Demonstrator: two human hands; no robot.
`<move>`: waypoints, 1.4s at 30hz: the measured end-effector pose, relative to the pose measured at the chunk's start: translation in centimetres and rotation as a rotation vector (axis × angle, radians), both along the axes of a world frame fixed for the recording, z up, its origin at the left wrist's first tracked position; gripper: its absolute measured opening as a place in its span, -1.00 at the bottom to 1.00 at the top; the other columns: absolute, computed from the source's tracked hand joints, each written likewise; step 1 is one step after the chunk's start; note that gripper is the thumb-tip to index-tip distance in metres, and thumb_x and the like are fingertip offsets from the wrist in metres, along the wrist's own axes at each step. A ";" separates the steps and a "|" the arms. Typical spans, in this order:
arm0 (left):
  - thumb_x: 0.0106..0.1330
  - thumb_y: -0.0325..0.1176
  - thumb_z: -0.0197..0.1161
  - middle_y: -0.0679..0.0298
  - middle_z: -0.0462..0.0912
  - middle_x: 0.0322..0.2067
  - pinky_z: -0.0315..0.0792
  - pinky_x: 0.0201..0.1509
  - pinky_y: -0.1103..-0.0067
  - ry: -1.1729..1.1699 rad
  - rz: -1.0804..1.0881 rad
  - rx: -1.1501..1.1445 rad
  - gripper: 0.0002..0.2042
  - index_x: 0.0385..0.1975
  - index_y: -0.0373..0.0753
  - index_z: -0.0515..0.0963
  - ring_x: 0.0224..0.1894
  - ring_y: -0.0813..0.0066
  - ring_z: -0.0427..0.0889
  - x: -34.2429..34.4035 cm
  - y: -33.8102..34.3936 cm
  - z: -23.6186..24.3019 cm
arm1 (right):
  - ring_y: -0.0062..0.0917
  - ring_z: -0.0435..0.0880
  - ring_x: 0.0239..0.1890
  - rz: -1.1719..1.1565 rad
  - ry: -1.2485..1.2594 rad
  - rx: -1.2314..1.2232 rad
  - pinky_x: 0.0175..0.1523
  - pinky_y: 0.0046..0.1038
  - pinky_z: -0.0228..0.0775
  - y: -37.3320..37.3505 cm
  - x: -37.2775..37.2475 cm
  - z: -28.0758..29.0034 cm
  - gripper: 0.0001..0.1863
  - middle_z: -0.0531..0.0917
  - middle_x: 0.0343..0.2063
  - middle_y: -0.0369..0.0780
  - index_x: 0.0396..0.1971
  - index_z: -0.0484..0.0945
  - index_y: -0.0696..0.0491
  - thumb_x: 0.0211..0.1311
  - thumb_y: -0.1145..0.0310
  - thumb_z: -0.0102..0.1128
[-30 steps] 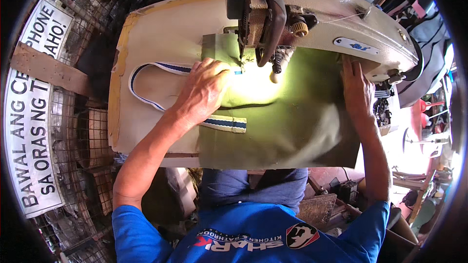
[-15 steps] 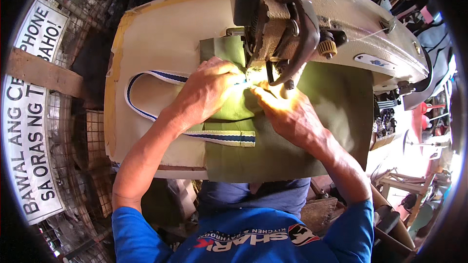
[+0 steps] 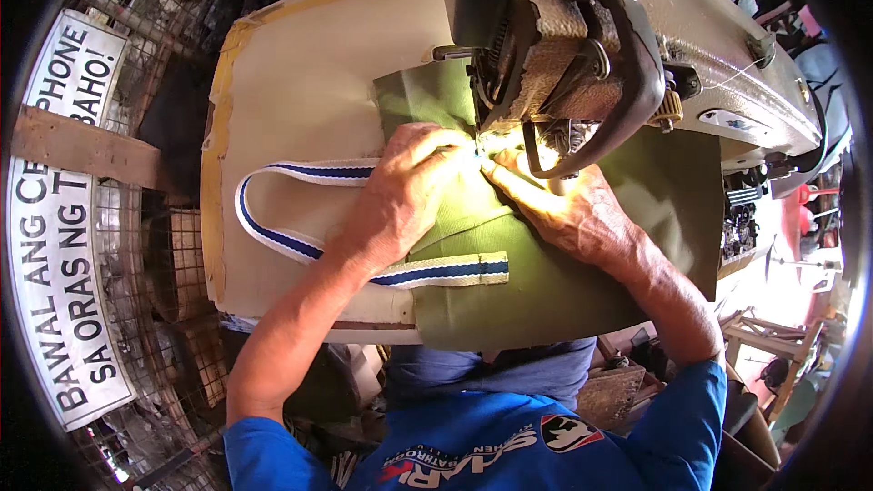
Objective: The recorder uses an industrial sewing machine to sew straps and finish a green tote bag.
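My left hand (image 3: 411, 184) is closed, its fingertips bunched on a white webbing strap (image 3: 277, 235) with a dark blue stripe, just left of the sewing machine's needle area. The strap loops out leftward over the table and returns under my wrist. Its free end lies flat on green fabric (image 3: 473, 318). My right hand (image 3: 575, 211) presses the fabric from the right, thumb and finger drawn together beside the needle. Glare and a dark curved bar hide some of its fingertips. The sewing machine (image 3: 568, 45) stands over both hands, its lamp lighting the fabric.
Beneath the fabric is a pale table (image 3: 300, 64) with yellowed tape along its edge. Wire mesh with white signs (image 3: 55, 291) and a wooden board (image 3: 86, 147) stands at the left. Machine parts (image 3: 741, 227) sit beyond the table's right edge.
The view has shifted a little, so the machine, fabric and strap end appear farther right. Both hands stay at the needle area, keeping nearly the same hold.
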State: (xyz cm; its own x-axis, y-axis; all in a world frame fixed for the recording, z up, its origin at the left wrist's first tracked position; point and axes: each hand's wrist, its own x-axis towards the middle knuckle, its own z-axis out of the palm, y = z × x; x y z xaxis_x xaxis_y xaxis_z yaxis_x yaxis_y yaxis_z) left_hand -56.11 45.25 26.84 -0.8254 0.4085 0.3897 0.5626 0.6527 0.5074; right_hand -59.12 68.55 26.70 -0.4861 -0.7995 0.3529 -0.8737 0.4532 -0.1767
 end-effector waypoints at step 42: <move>0.10 -0.53 0.22 0.10 0.56 0.03 0.34 0.35 0.34 0.091 -0.182 -0.104 -0.64 -0.05 -0.33 0.56 0.18 0.17 0.49 -3.0 -2.1 -0.5 | -0.24 0.65 -0.01 -0.910 0.118 0.357 0.11 -0.36 0.45 41.0 -18.6 17.1 -0.63 0.63 -0.01 -0.03 0.13 0.49 0.09 0.38 0.37 -0.02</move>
State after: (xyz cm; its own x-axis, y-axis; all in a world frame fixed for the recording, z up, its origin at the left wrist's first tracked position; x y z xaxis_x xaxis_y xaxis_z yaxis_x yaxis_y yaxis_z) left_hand -59.09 43.18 26.34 -0.6979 0.5893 0.4069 0.7161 0.5826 0.3844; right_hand -77.72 109.54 43.78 -0.9461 -0.2069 0.2492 -0.1685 0.9715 0.1669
